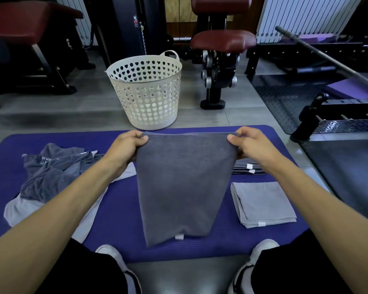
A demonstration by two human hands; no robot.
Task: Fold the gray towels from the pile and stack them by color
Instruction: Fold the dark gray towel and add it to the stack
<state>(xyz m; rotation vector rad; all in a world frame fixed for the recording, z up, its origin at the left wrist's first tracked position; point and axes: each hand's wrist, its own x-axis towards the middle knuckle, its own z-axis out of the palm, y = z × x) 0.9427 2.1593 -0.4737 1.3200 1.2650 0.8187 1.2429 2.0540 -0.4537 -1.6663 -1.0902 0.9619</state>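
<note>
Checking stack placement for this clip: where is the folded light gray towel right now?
In the head view, the folded light gray towel lies on the purple mat, right of the held dark gray towel, just in front of the dark gray stack.

Dark gray towel [182, 187]: matt ribbed cloth; mat [119, 211]: matt purple foam w/ fine ridges; basket [146, 92]: smooth white plastic.

dark gray towel [183, 187] hanging, probably doubled

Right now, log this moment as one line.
left hand, right hand: pinch dark gray towel top corners | towel: hanging over mat
</note>
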